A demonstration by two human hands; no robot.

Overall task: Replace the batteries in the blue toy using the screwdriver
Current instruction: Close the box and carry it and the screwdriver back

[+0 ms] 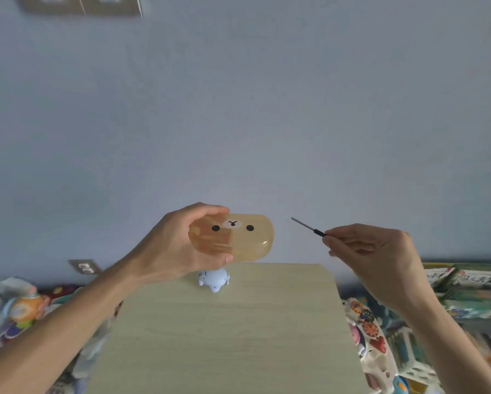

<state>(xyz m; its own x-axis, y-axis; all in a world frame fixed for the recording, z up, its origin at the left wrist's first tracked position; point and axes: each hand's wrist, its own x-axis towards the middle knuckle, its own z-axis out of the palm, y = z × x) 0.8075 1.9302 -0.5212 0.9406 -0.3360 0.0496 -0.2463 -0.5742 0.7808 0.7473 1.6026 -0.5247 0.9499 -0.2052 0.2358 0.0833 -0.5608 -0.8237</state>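
From where I stand, the person's left hand [170, 251] is wrapped round one end of a translucent amber oval plastic case with a bear face [238, 237], thumb under it and fingers curled over the top, holding it up in the air. Just below and behind it, the small pale-blue plastic toy [214, 281] sits at the far edge of the light wooden table [224, 336], with nobody touching it. To the right, a slim dark-handled metal screwdriver [308, 227] is pinched between the thumb and fingertips of the right hand [375, 251], tip pointing up and left. I'd say only the tool is ready; opening the toy and swapping the batteries all remain, and I see no batteries. A heap of colourful toys [22, 308] lies off to the left, stacked picture books [471, 285] to the right. The raised case partly blocks the way to the toy.
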